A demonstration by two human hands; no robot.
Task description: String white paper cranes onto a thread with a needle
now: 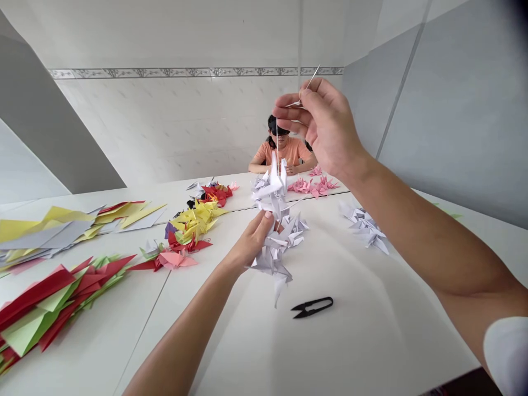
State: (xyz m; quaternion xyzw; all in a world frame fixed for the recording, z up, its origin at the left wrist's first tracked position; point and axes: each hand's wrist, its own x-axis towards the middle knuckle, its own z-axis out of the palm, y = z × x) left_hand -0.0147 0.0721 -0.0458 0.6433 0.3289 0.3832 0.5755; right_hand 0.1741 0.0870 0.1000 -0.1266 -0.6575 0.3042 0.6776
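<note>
White sleeve (508, 352), lower right; right hand (328, 122), right of upper centre, pinches needle (315, 74), thread (278, 144) straight down to white paper cranes (270, 191); these mid-frame, long axis upright, gripped by left hand (251, 240), nearer than right.

To the left on the white table (363, 341), a heap of red and green folded papers (61, 302) lies near a yellow and pale pile (45, 235), with yellow paper cranes (198, 219) farther in. Across it sits a person in an orange top (295, 149), before a pale wall (165, 124) with a patterned band (165, 72); a grey panel (462, 110) rises at right.
</note>
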